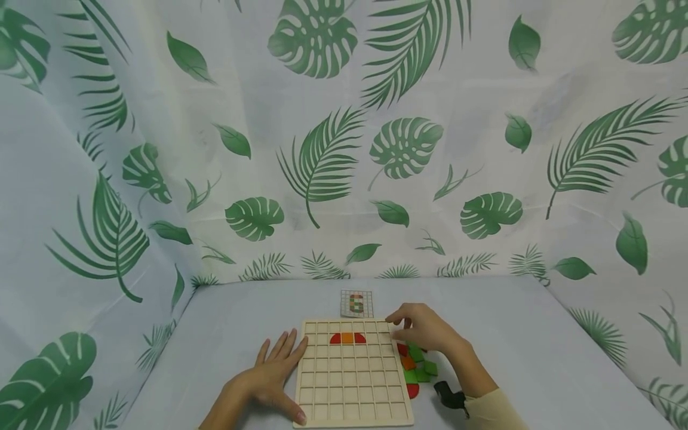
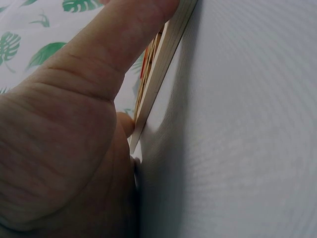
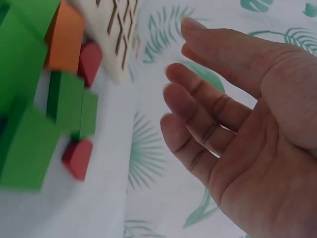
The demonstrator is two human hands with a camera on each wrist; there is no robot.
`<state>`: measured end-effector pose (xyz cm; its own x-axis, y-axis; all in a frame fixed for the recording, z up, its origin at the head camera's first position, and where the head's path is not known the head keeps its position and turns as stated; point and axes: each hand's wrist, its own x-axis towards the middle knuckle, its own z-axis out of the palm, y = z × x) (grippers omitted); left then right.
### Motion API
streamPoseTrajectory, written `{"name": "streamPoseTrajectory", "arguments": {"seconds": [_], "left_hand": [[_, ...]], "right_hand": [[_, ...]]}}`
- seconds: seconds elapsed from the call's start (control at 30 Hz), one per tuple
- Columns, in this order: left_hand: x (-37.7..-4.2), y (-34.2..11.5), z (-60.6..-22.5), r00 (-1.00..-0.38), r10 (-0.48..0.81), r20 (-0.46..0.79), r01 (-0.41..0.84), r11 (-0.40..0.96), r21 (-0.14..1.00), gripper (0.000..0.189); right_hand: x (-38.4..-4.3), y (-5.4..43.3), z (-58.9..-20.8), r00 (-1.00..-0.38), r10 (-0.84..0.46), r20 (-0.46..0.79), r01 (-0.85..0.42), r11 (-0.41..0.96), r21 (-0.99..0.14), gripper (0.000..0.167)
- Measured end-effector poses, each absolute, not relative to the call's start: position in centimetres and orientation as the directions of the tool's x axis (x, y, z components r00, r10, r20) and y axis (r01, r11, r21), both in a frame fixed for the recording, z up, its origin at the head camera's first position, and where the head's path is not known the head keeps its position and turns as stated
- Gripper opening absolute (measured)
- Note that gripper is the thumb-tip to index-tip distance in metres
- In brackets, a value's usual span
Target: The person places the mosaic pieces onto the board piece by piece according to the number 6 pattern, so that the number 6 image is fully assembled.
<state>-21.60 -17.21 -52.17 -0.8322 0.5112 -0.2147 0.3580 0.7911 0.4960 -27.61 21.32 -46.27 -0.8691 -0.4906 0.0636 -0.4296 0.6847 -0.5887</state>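
Board (image 1: 349, 379) on table (image 1: 231, 322), edge-on and partly masked by the left hand (image 1: 271, 377) in the left-wrist view; pieces (image 1: 422, 375) at its right, cut off in the right-wrist view. Left fingers spread, touching the board's left edge; right hand (image 1: 423, 327) loosely curved, holding nothing, near the far right corner.

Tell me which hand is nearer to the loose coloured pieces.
Right. The right hand is near the loose coloured pieces, by the far right corner of the board; the left hand is across the board from them, at its left edge.
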Motion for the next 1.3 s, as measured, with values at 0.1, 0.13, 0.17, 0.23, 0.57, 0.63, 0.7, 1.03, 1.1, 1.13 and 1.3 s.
{"name": "streamPoseTrajectory", "arguments": {"seconds": [0.1,0.13,0.17,0.23,0.57,0.63,0.7,1.03,1.1,1.13,1.3], "left_hand": [[-21.5,-17.2,-52.4,-0.833,0.509,-0.216,0.356,0.794,0.493,0.149],[-21.5,-17.2,-52.4,-0.833,0.508,-0.218,0.356,0.794,0.493,0.150],[-21.5,-17.2,-52.4,-0.833,0.509,-0.218,0.357,0.795,0.492,0.150],[-21.4,-17.2,-52.3,-0.831,0.511,-0.219,0.356,0.792,0.495,0.150],[-21.5,-17.1,-52.3,-0.834,0.504,-0.224,0.352,0.799,0.488,0.150],[-21.5,-17.0,-52.3,-0.834,0.502,-0.229,0.347,0.800,0.489,0.150],[-21.5,-17.0,-52.1,-0.835,0.499,-0.232,0.343,0.802,0.489,0.150],[-21.5,-17.2,-51.1,-0.839,0.494,-0.228,0.340,0.804,0.488,0.149],[-21.5,-17.2,-51.1,-0.840,0.490,-0.232,0.337,0.807,0.484,0.149],[-21.6,-17.2,-51.2,-0.841,0.489,-0.233,0.339,0.810,0.479,0.149],[-21.6,-17.0,-51.6,-0.838,0.490,-0.241,0.337,0.811,0.478,0.151]], "right_hand": [[-27.3,22.3,-46.4,-0.867,-0.495,0.053,-0.425,0.680,-0.598,0.029],[-27.2,22.7,-46.4,-0.863,-0.502,0.057,-0.432,0.673,-0.601,0.029],[-27.2,23.1,-46.6,-0.858,-0.510,0.061,-0.437,0.664,-0.606,0.029],[-27.0,23.9,-46.9,-0.851,-0.521,0.064,-0.445,0.650,-0.616,0.029],[-26.4,27.5,-48.0,-0.839,-0.543,0.025,-0.428,0.632,-0.646,0.026],[-26.4,28.0,-48.0,-0.836,-0.549,0.004,-0.415,0.627,-0.659,0.026],[-26.4,28.4,-47.9,-0.825,-0.565,-0.016,-0.410,0.617,-0.672,0.025],[-26.8,28.5,-47.2,-0.795,-0.591,-0.137,-0.355,0.636,-0.685,0.018],[-26.7,28.4,-47.1,-0.796,-0.584,-0.160,-0.343,0.653,-0.675,0.019],[-26.6,28.4,-47.1,-0.798,-0.579,-0.169,-0.338,0.661,-0.670,0.019],[-26.1,28.4,-47.3,-0.812,-0.544,-0.212,-0.300,0.701,-0.647,0.022]]}}
